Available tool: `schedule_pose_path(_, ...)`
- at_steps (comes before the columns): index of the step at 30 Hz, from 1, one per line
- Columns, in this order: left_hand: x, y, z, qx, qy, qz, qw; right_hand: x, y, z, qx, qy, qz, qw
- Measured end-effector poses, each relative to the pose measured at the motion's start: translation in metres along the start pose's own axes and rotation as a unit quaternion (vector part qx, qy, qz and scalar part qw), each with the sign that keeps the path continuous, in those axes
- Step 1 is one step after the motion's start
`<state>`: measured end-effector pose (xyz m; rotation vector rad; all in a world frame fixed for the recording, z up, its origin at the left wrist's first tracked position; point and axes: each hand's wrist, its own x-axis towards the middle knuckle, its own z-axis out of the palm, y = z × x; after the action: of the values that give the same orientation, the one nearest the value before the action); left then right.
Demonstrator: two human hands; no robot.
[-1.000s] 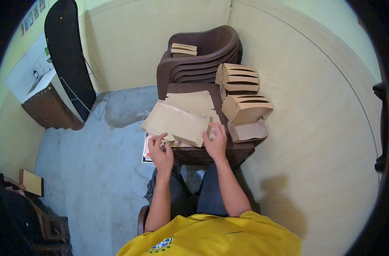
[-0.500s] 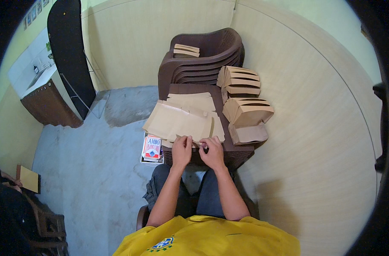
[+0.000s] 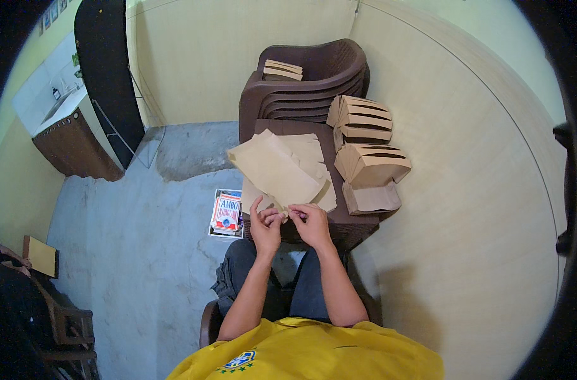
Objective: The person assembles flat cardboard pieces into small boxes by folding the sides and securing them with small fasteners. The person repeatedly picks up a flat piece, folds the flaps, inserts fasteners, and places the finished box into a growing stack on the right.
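A brown paper sheet (image 3: 275, 166) lies aslant over other flat brown paper pieces (image 3: 308, 145) on a dark brown woven-look table (image 3: 340, 218). Its near edge is bunched between my hands. My left hand (image 3: 266, 227) grips that edge between thumb and fingers, with the index finger raised. Close beside it, my right hand (image 3: 311, 224) pinches the same edge, thumb and fingertips pressed together. The exact fold under the fingertips is too small to make out.
Folded brown paper bags (image 3: 364, 120) stand in bundles at the table's right, with another bundle (image 3: 372, 168) nearer. Stacked brown chairs (image 3: 304, 95) rise behind, holding more bags (image 3: 283, 69). A box (image 3: 227, 212) sits on the floor at left. Another person's hand (image 3: 17, 258) shows far left.
The top paper sheet has turned, and its near edge has bent up and bunched between my fingers. My left index finger has lifted. The view has shifted slightly.
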<state>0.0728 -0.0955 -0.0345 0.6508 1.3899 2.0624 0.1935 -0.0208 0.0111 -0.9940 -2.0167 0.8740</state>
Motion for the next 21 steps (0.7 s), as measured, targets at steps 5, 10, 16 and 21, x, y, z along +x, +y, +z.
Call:
schedule_pose_path(5,0.0,0.005,0.007,0.062,-0.012,0.006,0.998,-0.004,-0.004,-0.008,-0.012,0.003,0.031,0.999)
schedule_pose_path(10,-0.001,0.009,0.012,0.086,-0.023,0.002,0.996,-0.006,0.004,-0.011,-0.013,-0.015,0.017,1.0)
schedule_pose_path(16,-0.003,0.012,0.013,0.111,-0.035,0.004,0.993,-0.008,0.003,-0.012,0.014,-0.031,0.035,0.999)
schedule_pose_path(21,-0.002,0.013,0.013,0.141,-0.05,0.002,0.989,-0.008,0.003,-0.013,-0.004,-0.024,0.015,1.0)
